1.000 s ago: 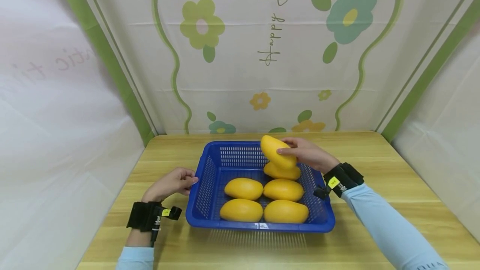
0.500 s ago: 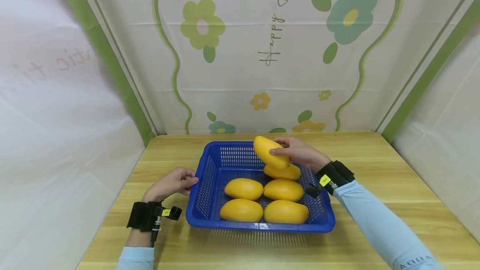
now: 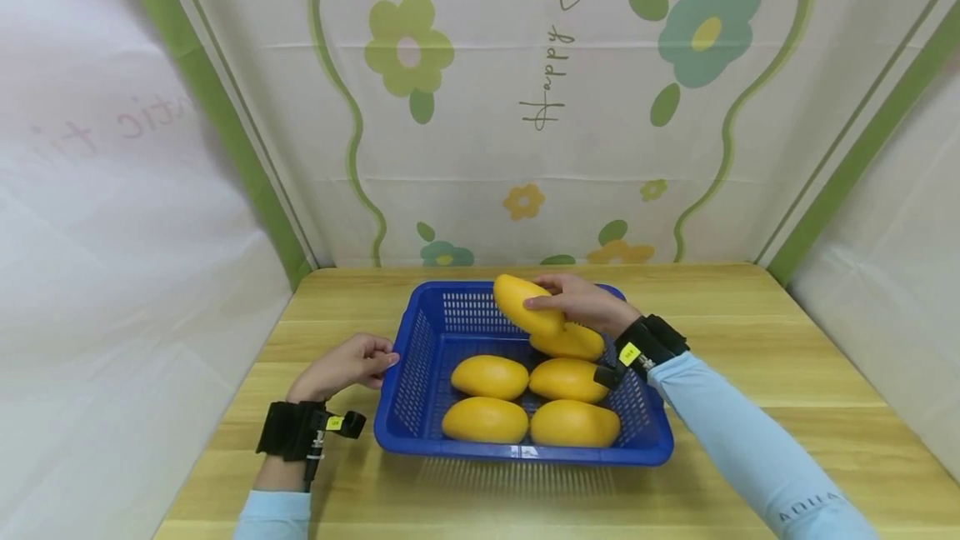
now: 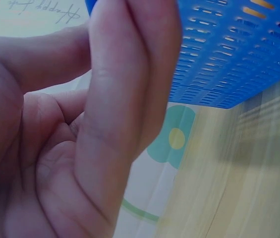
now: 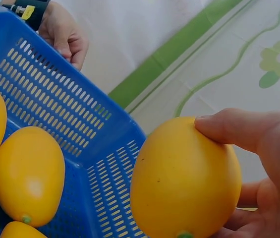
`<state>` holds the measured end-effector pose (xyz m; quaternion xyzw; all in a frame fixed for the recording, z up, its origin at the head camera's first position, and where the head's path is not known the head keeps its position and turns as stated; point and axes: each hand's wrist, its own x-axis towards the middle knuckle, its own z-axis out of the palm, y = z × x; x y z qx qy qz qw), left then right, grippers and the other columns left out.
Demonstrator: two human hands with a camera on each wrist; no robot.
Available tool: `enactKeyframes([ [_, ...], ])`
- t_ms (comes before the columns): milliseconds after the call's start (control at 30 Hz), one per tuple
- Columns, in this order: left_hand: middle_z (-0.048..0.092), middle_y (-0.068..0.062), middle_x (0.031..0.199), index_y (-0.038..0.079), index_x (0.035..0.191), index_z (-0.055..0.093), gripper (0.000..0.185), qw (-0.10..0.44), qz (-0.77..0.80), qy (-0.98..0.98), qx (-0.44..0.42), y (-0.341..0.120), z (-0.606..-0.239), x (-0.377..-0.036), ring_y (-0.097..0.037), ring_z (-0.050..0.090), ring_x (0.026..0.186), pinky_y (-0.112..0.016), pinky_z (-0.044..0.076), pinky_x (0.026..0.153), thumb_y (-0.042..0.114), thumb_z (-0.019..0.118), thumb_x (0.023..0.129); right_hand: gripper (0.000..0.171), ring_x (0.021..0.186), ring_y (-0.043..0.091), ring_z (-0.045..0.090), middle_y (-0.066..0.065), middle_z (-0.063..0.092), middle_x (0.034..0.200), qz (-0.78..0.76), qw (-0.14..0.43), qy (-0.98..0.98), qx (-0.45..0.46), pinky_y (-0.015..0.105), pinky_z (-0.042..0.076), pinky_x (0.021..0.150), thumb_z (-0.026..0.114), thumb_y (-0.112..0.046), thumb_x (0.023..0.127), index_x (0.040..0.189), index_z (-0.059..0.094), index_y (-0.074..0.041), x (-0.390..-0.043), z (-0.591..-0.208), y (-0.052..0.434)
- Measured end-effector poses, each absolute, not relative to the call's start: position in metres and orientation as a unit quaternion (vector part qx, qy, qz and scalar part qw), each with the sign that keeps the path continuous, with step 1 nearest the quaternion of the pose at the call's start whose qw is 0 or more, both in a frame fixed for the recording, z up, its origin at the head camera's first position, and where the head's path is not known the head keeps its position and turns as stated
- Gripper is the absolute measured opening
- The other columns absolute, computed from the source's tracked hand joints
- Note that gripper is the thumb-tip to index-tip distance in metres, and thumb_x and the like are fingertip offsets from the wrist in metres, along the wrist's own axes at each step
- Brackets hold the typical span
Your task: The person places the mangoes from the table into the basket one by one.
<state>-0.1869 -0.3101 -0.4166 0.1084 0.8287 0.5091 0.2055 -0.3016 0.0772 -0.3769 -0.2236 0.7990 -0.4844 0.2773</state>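
left hand sits nearest the camera, on the table at the blue basket's left wall, fingers loosely curled with the tips at or touching the rim; it holds nothing, and the left wrist view shows only relaxed, bent fingers beside the perforated wall. right hand is farther off, raised over the basket's back half, thumb and fingers wrapped round a yellow mango, clear grip. the right wrist view confirms it: thumb on top, mango cradled in the palm, above the basket's far left corner.

key relation: held mango lies left of the right palm, long axis tilted, upper end up-left and away, lower end down-right toward the wrist. it hangs above the open back-left slot, which lies down and left of the right hand and right of the left hand. right hand is plainly the nearer one to it; left hand is well apart from the mango, basket wall between.

below the right hand, five more mangoes: front pair, middle pair, and one at back right just under the held one, touching or nearly, cannot tell which.

past both hands: floral backdrop.
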Motion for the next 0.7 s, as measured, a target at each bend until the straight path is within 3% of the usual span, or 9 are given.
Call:
enactKeyframes([
  [233,0.068,-0.004,0.084,-0.006,0.107,0.062,0.027,0.208,0.514,0.825,0.113,-0.310,-0.416,-0.189,-0.016,0.066,0.076,-0.045,0.061,0.078,0.018,0.050,0.105,0.067,0.107,0.025,0.055,0.016,0.052,0.141,-0.468,0.279,0.808,-0.223,0.030,0.047,0.082,0.068,-0.038,0.095,0.148,0.043,-0.007,-0.306,-0.383,0.067],
  [400,0.062,0.000,0.079,-0.005,0.105,0.061,0.025,0.209,0.512,0.826,0.107,-0.310,-0.415,-0.188,-0.014,0.063,0.074,-0.042,0.061,0.076,0.017,0.050,0.105,0.063,0.103,0.025,0.053,0.015,0.055,0.135,-0.457,0.280,0.812,-0.232,0.030,0.044,0.079,0.069,-0.039,0.094,0.144,0.049,-0.007,-0.308,-0.388,0.058],
  [700,0.067,-0.003,0.083,-0.005,0.106,0.062,0.027,0.208,0.508,0.828,0.112,-0.310,-0.416,-0.189,-0.016,0.064,0.075,-0.043,0.061,0.077,0.019,0.051,0.105,0.062,0.122,0.027,0.053,0.012,0.054,0.143,-0.442,0.274,0.824,-0.224,0.042,0.047,0.103,0.070,-0.039,0.092,0.144,0.051,-0.010,-0.306,-0.395,0.046],
])
